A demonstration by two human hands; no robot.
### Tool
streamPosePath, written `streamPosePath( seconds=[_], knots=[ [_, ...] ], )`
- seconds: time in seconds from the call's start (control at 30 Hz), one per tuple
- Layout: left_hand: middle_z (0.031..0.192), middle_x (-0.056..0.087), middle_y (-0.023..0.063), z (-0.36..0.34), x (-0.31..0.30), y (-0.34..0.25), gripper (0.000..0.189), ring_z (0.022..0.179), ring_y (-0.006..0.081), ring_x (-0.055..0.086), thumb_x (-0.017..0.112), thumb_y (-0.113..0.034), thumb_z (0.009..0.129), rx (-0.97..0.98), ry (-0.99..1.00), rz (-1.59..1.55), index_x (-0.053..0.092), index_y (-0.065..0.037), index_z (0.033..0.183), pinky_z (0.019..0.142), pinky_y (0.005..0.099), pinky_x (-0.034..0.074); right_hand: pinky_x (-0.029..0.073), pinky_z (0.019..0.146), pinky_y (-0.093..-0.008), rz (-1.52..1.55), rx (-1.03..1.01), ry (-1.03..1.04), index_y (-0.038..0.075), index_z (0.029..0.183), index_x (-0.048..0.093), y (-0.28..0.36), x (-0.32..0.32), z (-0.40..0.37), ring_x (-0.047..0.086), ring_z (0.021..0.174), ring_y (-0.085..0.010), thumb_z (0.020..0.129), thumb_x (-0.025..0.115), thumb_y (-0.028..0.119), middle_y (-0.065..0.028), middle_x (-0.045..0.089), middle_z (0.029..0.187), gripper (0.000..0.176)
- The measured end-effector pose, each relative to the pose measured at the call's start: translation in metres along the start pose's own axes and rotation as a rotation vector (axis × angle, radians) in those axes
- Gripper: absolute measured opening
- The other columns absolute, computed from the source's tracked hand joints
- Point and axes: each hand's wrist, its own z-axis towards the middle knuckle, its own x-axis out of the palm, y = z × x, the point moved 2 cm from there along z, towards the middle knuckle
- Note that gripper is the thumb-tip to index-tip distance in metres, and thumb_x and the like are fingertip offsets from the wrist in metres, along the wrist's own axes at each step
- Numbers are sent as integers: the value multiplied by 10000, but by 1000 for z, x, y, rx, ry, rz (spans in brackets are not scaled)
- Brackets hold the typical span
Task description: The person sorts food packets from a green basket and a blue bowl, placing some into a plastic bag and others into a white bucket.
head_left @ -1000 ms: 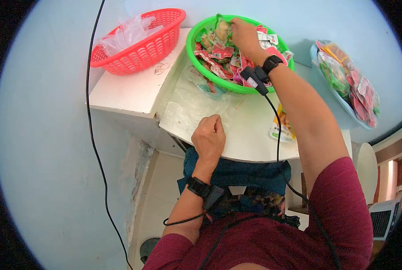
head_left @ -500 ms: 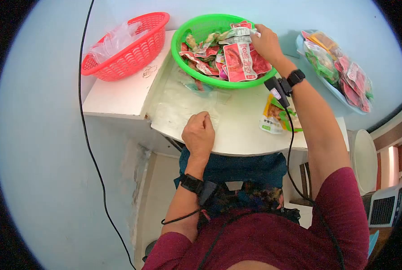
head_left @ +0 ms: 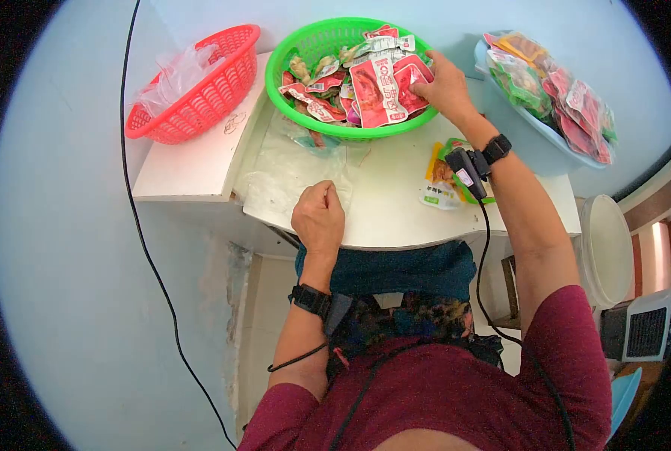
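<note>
**Inspector:** State the position and condition of the right hand (head_left: 444, 86).

**Operator:** It sits at the right rim of the green basket (head_left: 305, 46). Its fingers are closed on the red packets (head_left: 380, 90), which lie on top of the heap inside the basket.

**Inspector:** And the left hand (head_left: 319, 218)?

**Operator:** It is curled into a fist, knuckles up, at the near edge of the surface (head_left: 395, 214). It rests on the corner of a clear plastic bag (head_left: 287, 177) lying flat there. Whether it pinches the film cannot be told.

**Inspector:** List the surrounding items.

**Operator:** A red basket (head_left: 208, 94) stands left of the green one, on a lower white ledge, and holds crumpled clear bags (head_left: 174, 75). A blue bowl (head_left: 534, 143) stands to the right, piled with mixed snack packets (head_left: 557, 94). One green-and-orange packet (head_left: 439, 177) lies on the surface just beside the right wrist.

**Inspector:** Any obstructions?

**Operator:** The right forearm crosses above the green-and-orange packet and partly covers it. The green basket overlaps the far end of the clear plastic bag. A cable runs from each wrist band back toward the body.
</note>
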Motion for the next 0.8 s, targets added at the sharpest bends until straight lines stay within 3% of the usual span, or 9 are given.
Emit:
streamPosePath(
  seconds=[0.17,0.27,0.37,0.57,0.73,0.8],
  knots=[
    [717,617,130,-1,1,-1,78,650,325,599,634,-83,815,16,-13,-39,684,-31,844,588,410,472,534,822,-403,180,51,-11,-10,1210,580,-19,8,2,684,880,-332,661,816,191,-200,695,940,630],
    [719,618,133,0,0,-1,78,653,327,600,631,-83,817,14,-15,-44,684,-30,840,589,411,472,539,747,-377,521,150,46,-21,1143,628,-23,12,-1,693,794,-281,707,787,170,-179,705,864,502],
    [721,619,134,0,-1,-3,79,657,329,601,628,-84,819,16,-14,-38,684,-32,837,589,411,471,521,666,-346,561,166,69,-19,1044,664,-11,0,-12,671,695,-228,767,738,145,-154,701,791,331],
    [724,619,132,0,-1,-3,78,661,330,603,628,-91,820,34,-9,-8,685,-39,832,593,410,472,482,635,-306,362,49,-341,-3,903,635,22,-38,-46,597,659,-165,840,678,143,-101,642,724,165],
    [723,641,132,-1,1,-1,112,607,287,606,657,-129,821,47,-20,25,705,-35,860,580,378,471,470,643,-294,416,70,-473,8,870,595,33,-68,-90,566,680,-147,854,668,104,-88,610,749,122],
    [722,625,126,-2,1,-2,89,646,314,606,642,-112,821,37,-9,14,694,-46,851,590,399,474,475,654,-295,456,19,-503,15,881,589,33,-74,-110,573,709,-151,851,666,65,-94,618,797,97]
  ],
)
